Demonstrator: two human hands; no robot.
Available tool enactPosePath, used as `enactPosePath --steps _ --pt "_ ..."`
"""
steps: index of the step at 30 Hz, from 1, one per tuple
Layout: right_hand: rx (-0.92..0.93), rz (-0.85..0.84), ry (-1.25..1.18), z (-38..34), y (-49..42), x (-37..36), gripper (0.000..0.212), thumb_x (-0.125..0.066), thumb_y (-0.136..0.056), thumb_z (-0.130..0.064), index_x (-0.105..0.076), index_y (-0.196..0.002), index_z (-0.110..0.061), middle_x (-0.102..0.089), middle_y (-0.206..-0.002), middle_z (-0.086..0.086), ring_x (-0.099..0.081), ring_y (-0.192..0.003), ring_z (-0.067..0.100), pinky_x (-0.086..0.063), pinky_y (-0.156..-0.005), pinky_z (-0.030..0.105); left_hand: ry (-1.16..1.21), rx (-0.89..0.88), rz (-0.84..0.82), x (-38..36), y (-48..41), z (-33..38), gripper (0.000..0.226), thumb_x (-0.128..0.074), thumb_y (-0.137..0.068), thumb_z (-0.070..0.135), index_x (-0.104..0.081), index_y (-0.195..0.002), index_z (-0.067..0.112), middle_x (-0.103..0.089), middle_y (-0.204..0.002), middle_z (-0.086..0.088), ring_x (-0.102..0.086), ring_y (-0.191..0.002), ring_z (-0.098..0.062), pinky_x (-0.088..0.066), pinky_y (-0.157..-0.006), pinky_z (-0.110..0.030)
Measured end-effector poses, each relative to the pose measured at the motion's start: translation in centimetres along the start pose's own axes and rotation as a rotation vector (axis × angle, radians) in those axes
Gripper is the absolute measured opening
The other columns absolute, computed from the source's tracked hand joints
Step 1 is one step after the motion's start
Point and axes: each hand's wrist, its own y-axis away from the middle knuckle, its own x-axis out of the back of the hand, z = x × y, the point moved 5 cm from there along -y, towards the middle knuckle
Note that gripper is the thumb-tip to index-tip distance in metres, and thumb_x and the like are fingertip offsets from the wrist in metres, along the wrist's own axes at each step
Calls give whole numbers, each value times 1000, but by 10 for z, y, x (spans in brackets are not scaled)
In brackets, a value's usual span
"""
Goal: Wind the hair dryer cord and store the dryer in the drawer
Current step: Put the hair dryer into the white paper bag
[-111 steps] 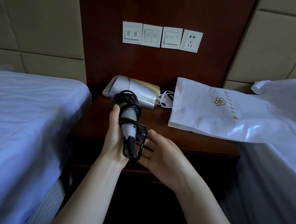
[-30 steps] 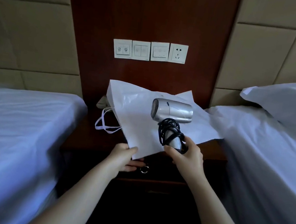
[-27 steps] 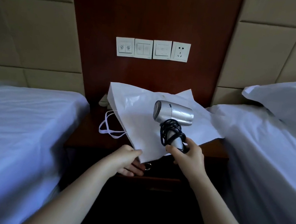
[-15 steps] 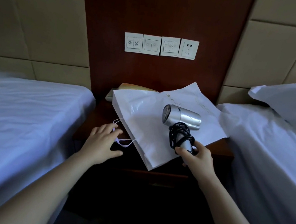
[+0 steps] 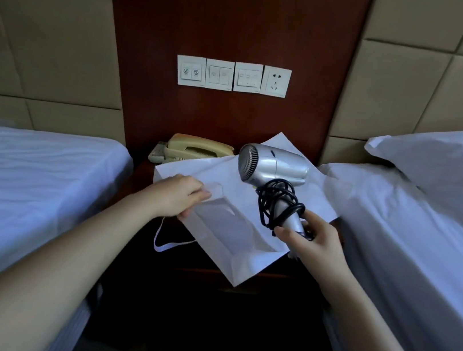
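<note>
My right hand (image 5: 311, 243) grips the handle of a silver hair dryer (image 5: 275, 168), held upright over the nightstand with its grille facing left. The black cord (image 5: 277, 204) is wound in loops around the handle. My left hand (image 5: 174, 197) pinches the upper edge of a white paper bag (image 5: 230, 235) at its opening; the bag lies across the dark wooden nightstand (image 5: 142, 174) and hangs over its front edge. One white bag handle (image 5: 165, 245) dangles below. The nightstand's front is dark, and I cannot make out the drawer.
A beige telephone (image 5: 195, 149) sits at the back of the nightstand, partly behind the bag. White-sheeted beds (image 5: 28, 181) flank it on both sides, with a pillow (image 5: 451, 166) on the right one. Wall switches and a socket (image 5: 276, 81) are above.
My left hand left the nightstand front and took hold of the bag's upper edge, lifting it open. The bag slid right, uncovering the telephone. The dryer stays in my right hand.
</note>
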Motion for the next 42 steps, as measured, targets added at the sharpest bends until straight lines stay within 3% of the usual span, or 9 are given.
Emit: enactPosePath --steps 6,11,16,19,25,30,35,39,42 --pt "76 -153 -11 -15 33 30 19 -68 -67 -21 -68 -86 -24 -55 -60 -10 -49 -48 7 -43 -49 17 166 80 -148 -2 -19 49 41 -38 -96 42 -37 -67 14 -45 -53 -3 -49 -29 -12 -41 -41 -22" --pt "71 -300 -38 -10 53 49 36 -68 -60 -31 -70 -94 -20 -52 -69 7 -46 -54 15 -42 -51 23 346 147 -324 -12 -17 83 25 -34 -89 17 -43 -67 10 -39 -36 6 -43 -32 -14 -49 -42 -25" --pt "34 -470 -31 -10 68 49 37 -72 -63 -19 -69 -99 -9 -58 -69 -4 -50 -55 6 -43 -48 19 507 35 -220 0 -18 108 37 -41 -97 39 -59 -69 24 -59 -66 3 -54 -62 -16 -50 -63 -30" --pt "-28 -512 32 -6 70 46 29 -72 -69 -11 -69 -98 -10 -57 -66 -10 -50 -56 4 -43 -47 19 487 49 -235 3 -20 118 42 -37 -97 45 -43 -66 17 -39 -54 5 -38 -42 -9 -43 -44 -21" --pt "-188 -405 199 20 64 49 23 -77 -66 -15 -72 -87 -21 -61 -65 -4 -50 -56 13 -44 -49 27 415 -96 -77 2 -22 146 41 -46 -97 33 -38 -61 15 -30 -55 2 -24 -35 -4 -21 -37 -16" --pt "-275 -151 218 34 58 66 48 -76 -45 -40 -73 -91 -26 -74 -78 4 -61 -62 20 -50 -60 34 221 -232 62 -11 -17 136 21 -67 -83 30 -49 -84 19 -44 -74 4 -42 -66 -15 -42 -61 -34" --pt "-296 12 145 38 51 75 41 -75 -42 -43 -74 -81 -30 -74 -79 8 -63 -59 19 -51 -57 31 -274 -205 23 -39 -12 100 79 -73 -71 47 -36 -137 25 -40 -139 -2 -35 -131 -23 -28 -103 -38" --pt "-309 32 126 38 47 77 33 -75 -42 -44 -73 -74 -38 -70 -69 2 -59 -53 16 -48 -53 28 -480 -166 6 -54 -14 85 75 -66 -78 49 -34 -140 21 -37 -143 -2 -31 -134 -23 -24 -106 -39" --pt "-318 28 126 42 44 77 35 -75 -41 -44 -73 -74 -31 -69 -67 -1 -58 -52 15 -47 -51 26 -504 -223 143 -52 -22 94 35 -56 -90 36 -55 -118 17 -52 -125 -1 -45 -120 -22 -27 -97 -33"
